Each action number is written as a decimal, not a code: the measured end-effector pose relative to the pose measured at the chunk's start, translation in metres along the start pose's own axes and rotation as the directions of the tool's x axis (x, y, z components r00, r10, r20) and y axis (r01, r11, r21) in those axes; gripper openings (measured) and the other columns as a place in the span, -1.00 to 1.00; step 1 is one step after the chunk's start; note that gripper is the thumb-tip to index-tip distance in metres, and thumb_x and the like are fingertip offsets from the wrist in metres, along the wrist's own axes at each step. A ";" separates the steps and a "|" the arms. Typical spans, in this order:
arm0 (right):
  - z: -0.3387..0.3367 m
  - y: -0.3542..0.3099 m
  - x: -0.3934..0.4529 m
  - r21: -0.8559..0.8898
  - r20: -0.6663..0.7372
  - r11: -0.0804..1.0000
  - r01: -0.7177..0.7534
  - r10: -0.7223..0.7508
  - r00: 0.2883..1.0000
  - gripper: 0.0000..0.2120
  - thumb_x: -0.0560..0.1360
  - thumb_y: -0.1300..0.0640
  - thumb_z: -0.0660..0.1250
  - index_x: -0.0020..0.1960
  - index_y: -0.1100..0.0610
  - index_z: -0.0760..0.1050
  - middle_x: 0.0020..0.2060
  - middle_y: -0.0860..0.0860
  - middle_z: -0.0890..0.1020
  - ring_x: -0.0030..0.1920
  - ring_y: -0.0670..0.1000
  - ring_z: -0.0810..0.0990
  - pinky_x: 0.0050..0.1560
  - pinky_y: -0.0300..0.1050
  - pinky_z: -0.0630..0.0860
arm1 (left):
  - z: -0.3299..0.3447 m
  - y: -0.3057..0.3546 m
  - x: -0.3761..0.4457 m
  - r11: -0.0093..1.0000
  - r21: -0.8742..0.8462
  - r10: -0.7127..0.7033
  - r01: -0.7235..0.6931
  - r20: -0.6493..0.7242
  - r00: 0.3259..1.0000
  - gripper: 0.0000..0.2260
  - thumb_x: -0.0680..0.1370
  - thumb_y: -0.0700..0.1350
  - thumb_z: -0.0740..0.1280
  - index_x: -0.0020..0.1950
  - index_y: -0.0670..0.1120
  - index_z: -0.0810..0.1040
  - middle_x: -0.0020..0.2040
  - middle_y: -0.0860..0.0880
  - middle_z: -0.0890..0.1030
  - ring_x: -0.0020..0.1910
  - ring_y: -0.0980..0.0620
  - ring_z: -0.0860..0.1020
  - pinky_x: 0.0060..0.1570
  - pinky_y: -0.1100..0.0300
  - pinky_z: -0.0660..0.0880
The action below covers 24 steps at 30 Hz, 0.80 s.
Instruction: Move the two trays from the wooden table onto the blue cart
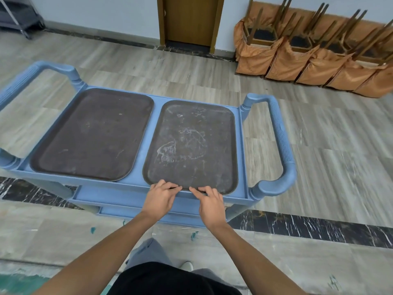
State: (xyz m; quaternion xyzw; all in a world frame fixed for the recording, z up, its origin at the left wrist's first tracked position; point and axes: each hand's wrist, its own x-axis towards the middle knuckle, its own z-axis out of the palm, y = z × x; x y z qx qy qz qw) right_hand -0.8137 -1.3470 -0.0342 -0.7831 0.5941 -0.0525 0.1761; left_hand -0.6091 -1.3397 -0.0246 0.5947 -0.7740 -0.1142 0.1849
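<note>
Two dark brown rectangular trays lie flat, side by side, on the top shelf of the blue cart. The left tray is plain. The right tray carries whitish scuff marks. My left hand and my right hand are at the near edge of the right tray, fingertips touching its rim. The fingers are spread and curl around nothing. The wooden table is out of view.
The cart has ribbed handles at its left end and right end, and lower shelves. Upturned chairs in orange covers line the back right wall. A wooden door stands behind. A dark rack is at far left.
</note>
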 end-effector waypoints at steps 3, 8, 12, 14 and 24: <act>0.001 -0.002 -0.003 -0.012 0.004 1.000 -0.015 0.015 1.000 -0.36 0.58 0.35 0.19 0.55 -0.15 0.35 0.36 -0.02 0.47 0.34 0.07 0.40 0.39 -0.08 0.24 | 0.000 -0.001 -0.002 1.000 0.011 0.011 -0.011 0.007 1.000 -0.70 0.47 -0.34 0.46 0.16 -0.11 0.71 0.01 -0.07 0.73 -0.09 -0.21 0.60 -0.10 -0.07 0.55; -0.001 -0.014 -0.012 -0.035 0.026 0.996 -0.084 0.085 0.996 -0.40 0.58 0.26 0.21 0.56 -0.14 0.34 0.37 -0.03 0.46 0.35 0.06 0.40 0.42 -0.07 0.22 | -0.002 -0.004 -0.008 1.000 0.028 -0.013 0.007 0.186 0.982 -0.59 0.59 -0.21 0.24 0.44 -0.06 0.51 0.32 -0.03 0.59 0.20 -0.14 0.48 0.28 0.02 0.39; -0.030 -0.030 -0.003 -0.114 0.166 0.989 -0.089 0.107 0.980 -0.51 0.57 0.05 0.21 0.50 -0.11 0.41 0.30 0.02 0.50 0.32 0.12 0.44 0.34 0.04 0.34 | -0.025 -0.010 -0.002 0.997 -0.070 -0.004 0.028 0.319 0.948 -0.57 0.58 -0.06 0.25 0.46 -0.03 0.48 0.41 -0.01 0.51 0.31 -0.05 0.43 0.37 0.17 0.29; -0.056 -0.036 0.013 -0.188 0.223 0.979 -0.074 0.116 0.968 -0.57 0.59 -0.07 0.19 0.43 -0.06 0.50 0.28 0.06 0.52 0.32 0.16 0.47 0.30 0.07 0.39 | -0.048 -0.021 0.009 0.995 -0.095 -0.006 0.032 0.268 0.964 -0.59 0.58 -0.03 0.26 0.44 0.00 0.50 0.43 0.02 0.49 0.37 -0.01 0.41 0.35 0.16 0.33; -0.189 -0.108 0.093 -0.239 -0.238 0.968 -0.082 0.023 0.971 -0.34 0.58 -0.31 0.12 0.61 -0.07 0.21 0.65 0.01 0.16 0.61 0.12 0.14 0.52 0.16 0.17 | -0.204 -0.097 0.074 0.956 0.283 0.041 -0.081 0.146 0.988 -0.35 0.58 0.19 0.18 0.64 0.13 0.04 0.67 0.04 -0.09 0.63 -0.10 -0.17 0.56 -0.13 0.03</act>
